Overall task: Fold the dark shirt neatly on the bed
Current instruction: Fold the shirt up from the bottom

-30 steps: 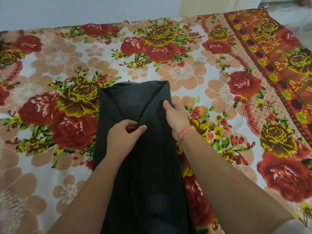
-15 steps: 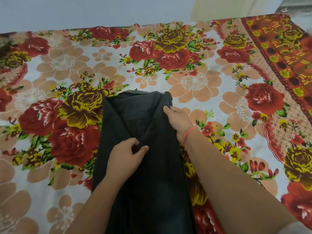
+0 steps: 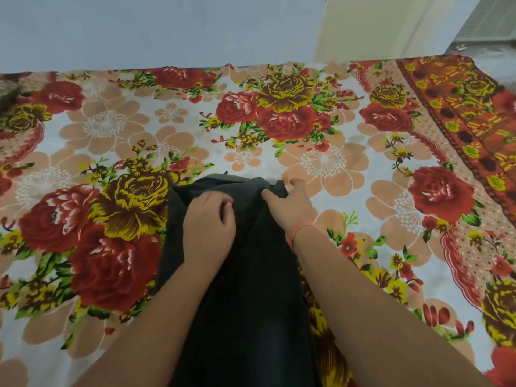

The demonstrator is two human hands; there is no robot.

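Pinching the dark shirt (image 3: 251, 289) at its far edge, I see both hands closed on cloth — left hand (image 3: 209, 227), right hand (image 3: 290, 208) — over the floral bed (image 3: 321, 163).

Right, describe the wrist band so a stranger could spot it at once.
Start at the floral bedsheet covering the bed, then find the dark shirt lying at its near middle. The band circles the wrist of the right hand gripping the shirt's far corner: thin, orange-pink, the only one worn.
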